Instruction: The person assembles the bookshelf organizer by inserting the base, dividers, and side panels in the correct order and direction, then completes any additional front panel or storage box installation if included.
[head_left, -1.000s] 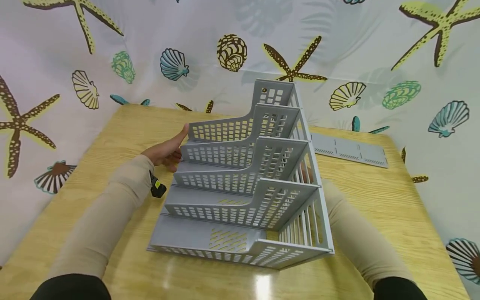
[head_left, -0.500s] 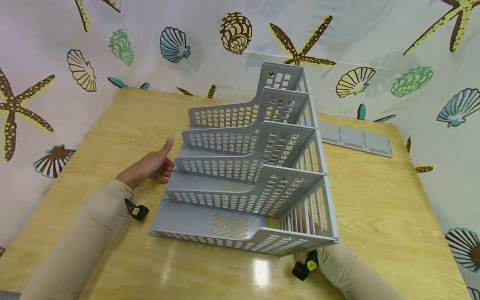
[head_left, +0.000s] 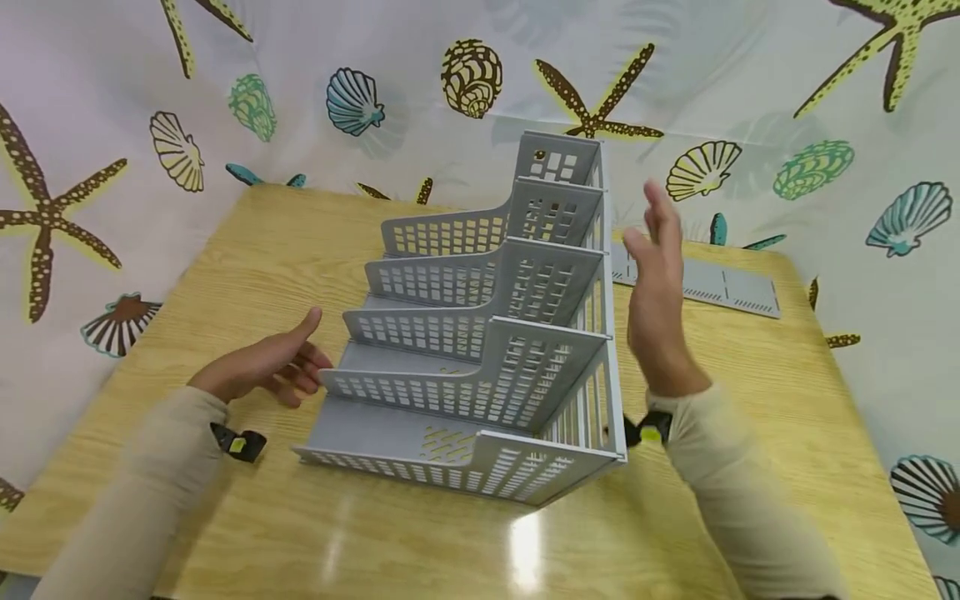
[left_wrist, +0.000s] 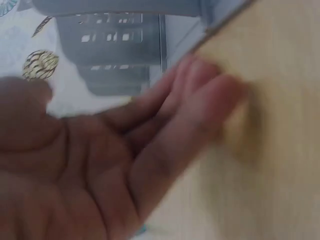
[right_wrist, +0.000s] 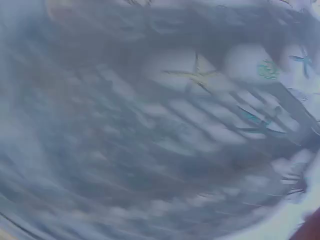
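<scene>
A light grey file organizer point(head_left: 517, 358) with several perforated dividers stands mid-table in the head view, its tall slotted side on the right. My left hand point(head_left: 262, 367) is off its left front, thumb raised and fingers loosely bent, holding nothing. In the left wrist view the palm of that hand point(left_wrist: 100, 170) faces the camera, with the dividers beyond the fingertips. To the right of the tall side my right hand point(head_left: 658, 308) is raised, fingers extended upward and blurred, with nothing in it. The right wrist view is filled by the organizer's blurred slotted grey surface point(right_wrist: 125, 150).
A flat grey slotted panel point(head_left: 742, 287) lies at the back right of the wooden table point(head_left: 765, 417), partly hidden by the right hand. Behind the table hangs a white cloth point(head_left: 420, 50) printed with shells and starfish.
The left hand has let go of the organizer's left edge and drawn back toward the near left. My right hand has come out from behind the right side and risen. The organizer has turned slightly.
</scene>
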